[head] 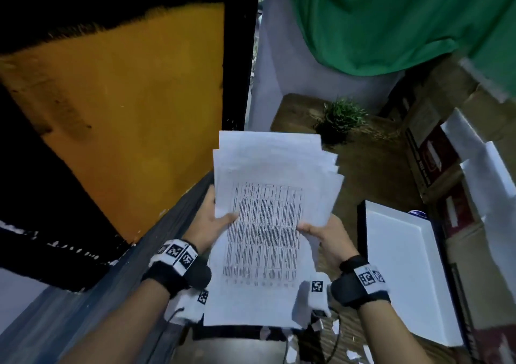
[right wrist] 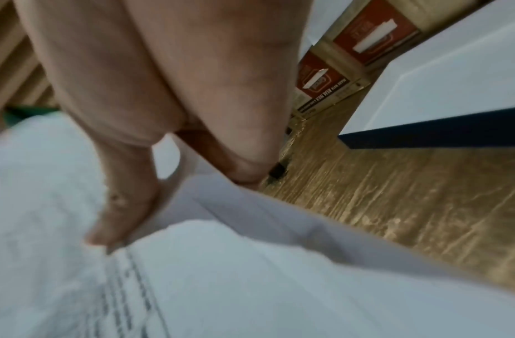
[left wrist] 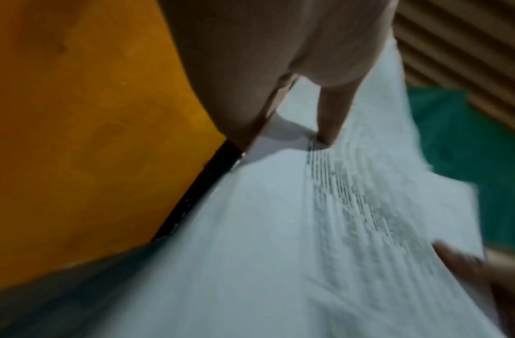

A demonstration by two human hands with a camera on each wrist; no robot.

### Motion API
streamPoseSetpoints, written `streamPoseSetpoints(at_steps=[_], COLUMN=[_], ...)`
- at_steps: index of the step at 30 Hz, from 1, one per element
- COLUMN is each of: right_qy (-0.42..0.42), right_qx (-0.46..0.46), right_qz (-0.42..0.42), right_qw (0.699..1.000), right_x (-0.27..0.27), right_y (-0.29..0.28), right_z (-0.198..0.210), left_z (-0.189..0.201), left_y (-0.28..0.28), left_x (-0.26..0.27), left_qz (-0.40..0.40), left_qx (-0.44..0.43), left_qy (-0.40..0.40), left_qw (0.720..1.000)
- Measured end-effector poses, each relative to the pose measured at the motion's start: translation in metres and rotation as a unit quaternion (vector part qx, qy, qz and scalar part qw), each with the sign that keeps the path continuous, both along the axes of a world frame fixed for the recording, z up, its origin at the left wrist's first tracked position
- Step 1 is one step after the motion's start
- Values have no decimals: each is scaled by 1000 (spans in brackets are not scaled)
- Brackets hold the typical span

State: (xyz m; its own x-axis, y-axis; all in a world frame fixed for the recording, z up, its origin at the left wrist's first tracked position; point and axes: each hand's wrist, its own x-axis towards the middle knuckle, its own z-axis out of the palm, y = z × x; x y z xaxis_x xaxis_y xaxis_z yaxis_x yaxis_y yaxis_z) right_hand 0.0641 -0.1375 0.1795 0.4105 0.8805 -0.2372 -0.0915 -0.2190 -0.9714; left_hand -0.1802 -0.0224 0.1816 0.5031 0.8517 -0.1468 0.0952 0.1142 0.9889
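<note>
A loose stack of white printed sheets (head: 268,224) is held up in front of me, the top page covered in a table of small black text. My left hand (head: 215,218) grips its left edge, thumb on top and fingers behind. On the opposite edge my right hand (head: 315,231) holds it the same way. The sheets fan out unevenly at the far end. In the left wrist view the thumb presses on the paper (left wrist: 279,228); in the right wrist view the thumb lies on the page (right wrist: 192,274) with fingers under its edge.
An orange wall (head: 125,98) with black borders stands to the left. A green cloth (head: 377,20) hangs above. A white tray-like board (head: 405,266) lies right, beside cardboard boxes (head: 438,154). A small green plant (head: 343,117) sits on the brown floor ahead. Paper scraps (head: 351,354) lie below.
</note>
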Motion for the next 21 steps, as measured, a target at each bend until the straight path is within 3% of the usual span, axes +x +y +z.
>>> streamPoseSetpoints(at_steps=[4, 10, 14, 17, 21], right_qy=[-139, -141, -78, -95, -115], right_qx=[-49, 95, 70, 32, -16], right_qz=[-54, -202, -204, -160, -166], right_qw=[988, 964, 973, 982, 979], right_x=[-13, -38, -36, -30, -27], right_y=[20, 9, -11, -21, -18], right_z=[-3, 1, -15, -34, -41], left_z=[7, 12, -15, -27, -31], left_y=[-11, -26, -26, -27, -24], left_x=[23, 39, 36, 35, 36], left_qz=[4, 166, 117, 93, 76], left_qx=[42, 88, 53, 48, 48], left_qy=[104, 103, 113, 106, 82], left_qw=[994, 977, 985, 989, 993])
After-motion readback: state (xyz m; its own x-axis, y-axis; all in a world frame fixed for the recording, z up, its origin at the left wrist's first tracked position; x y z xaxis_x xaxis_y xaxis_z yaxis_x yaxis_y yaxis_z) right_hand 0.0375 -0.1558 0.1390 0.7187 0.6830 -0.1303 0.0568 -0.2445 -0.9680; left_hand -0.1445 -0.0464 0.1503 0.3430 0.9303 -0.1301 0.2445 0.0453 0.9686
